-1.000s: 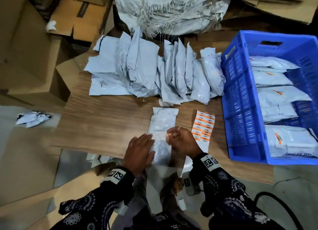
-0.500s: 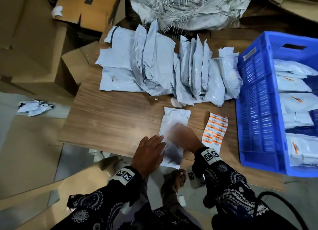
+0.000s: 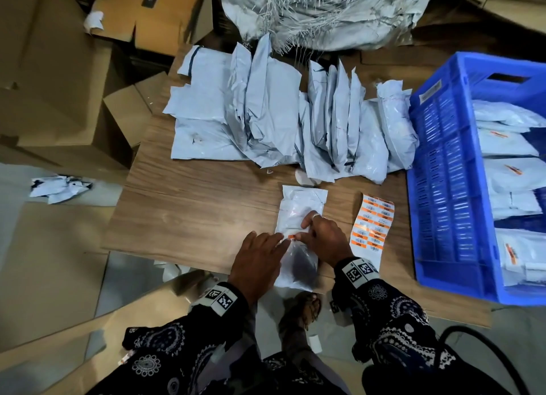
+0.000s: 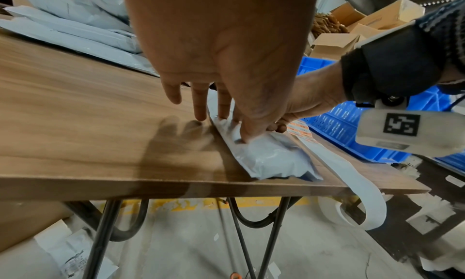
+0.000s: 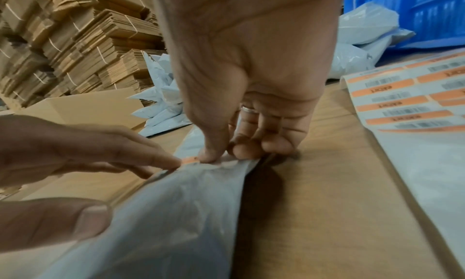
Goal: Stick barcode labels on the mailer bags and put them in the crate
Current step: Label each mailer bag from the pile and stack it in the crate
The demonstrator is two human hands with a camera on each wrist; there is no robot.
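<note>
On the label sheet (image 3: 373,222), lying at 3 o'clock from the mailer bag (image 3: 301,205), I see two columns of orange-and-white stickers, each with a barcode. In the right wrist view the sheet (image 5: 412,96) shows one short word on every orange band. It looks like "ekart", upside down, though I can't be sure of it, and the bars are too blurred to give me digits.

The single label (image 3: 291,236) on the bag is orange, its print hidden. Orange labels (image 3: 513,169) on bags in the crate (image 3: 437,188) are unreadable, as is the white sticker (image 3: 430,92) on the crate's rim at 12 o'clock. Both wristbands (image 3: 362,270) carry black-and-white square code markers, without letters.
</note>
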